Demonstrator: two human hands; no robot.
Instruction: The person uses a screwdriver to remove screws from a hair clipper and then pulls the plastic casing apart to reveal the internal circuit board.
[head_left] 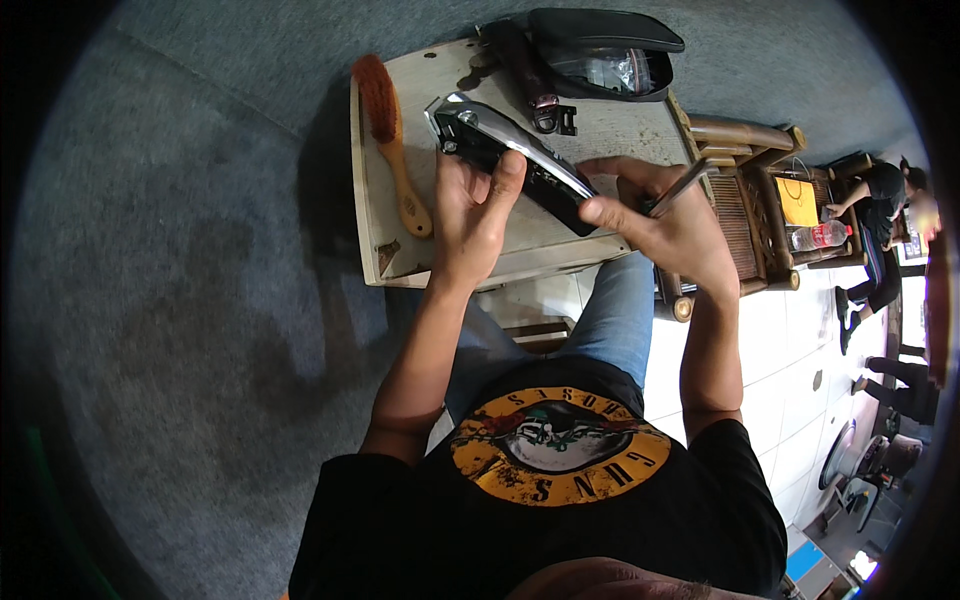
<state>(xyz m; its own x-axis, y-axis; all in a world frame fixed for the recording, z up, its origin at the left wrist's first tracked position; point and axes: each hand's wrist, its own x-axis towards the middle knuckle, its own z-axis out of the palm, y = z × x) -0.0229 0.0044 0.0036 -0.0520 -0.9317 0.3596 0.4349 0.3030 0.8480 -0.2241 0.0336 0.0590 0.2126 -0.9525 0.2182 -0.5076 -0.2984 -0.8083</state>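
A hair clipper (520, 150) with a silver upper shell and a black underside is held up over the small table (625, 130). My left hand (475, 215) grips its blade end from below, the thumb on its side. At the other end, my right hand (670, 220) pinches the silver shell and black body with thumb and fingers. A gap with inner parts shows between shell and body. A slim grey rod-like tool (684, 184) sticks out from my right hand; its kind is unclear. Beside my left hand lies a wooden-handled brush (403, 185) with reddish bristles.
At the table's far side lies a second, dark clipper (518, 65), next to an open black case (605, 25) with a clear plastic bag (615, 70) inside. Bamboo chairs (735, 215) stand at right, one bearing a bottle (820, 236). Farther right sits another person (880, 220).
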